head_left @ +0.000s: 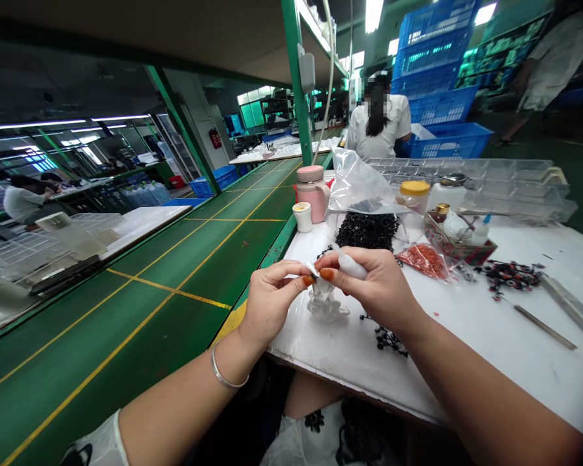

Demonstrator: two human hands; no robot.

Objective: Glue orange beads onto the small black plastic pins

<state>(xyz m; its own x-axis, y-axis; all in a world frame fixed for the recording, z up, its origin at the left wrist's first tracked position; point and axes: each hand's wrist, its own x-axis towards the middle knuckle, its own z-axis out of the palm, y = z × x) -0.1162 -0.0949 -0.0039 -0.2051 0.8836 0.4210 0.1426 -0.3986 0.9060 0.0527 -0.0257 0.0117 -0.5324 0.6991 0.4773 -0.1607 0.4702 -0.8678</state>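
My left hand (pixel 272 294) is closed in a pinch at the near left of the white tabletop. A small white piece (pixel 311 267) shows at its fingertips, partly hidden by them. My right hand (pixel 374 281) meets it there, fingertips almost touching. Tucked in the right hand's fingers is a smooth white rounded object (pixel 352 266), perhaps a small squeeze bottle; its kind is not clear. Just below both hands stands a crumpled-looking white translucent thing (pixel 328 305). Black small parts (pixel 388 340) lie on the tabletop beneath my right wrist.
A pile of black parts (pixel 366 230) lies beyond the hands, beside a pink mug (pixel 311 197) and white jar (pixel 302 218). Right of it are a bag of orange parts (pixel 425 260), a small box (pixel 459 243) and a metal tool (pixel 544 327). A green conveyor belt (pixel 175 259) runs left.
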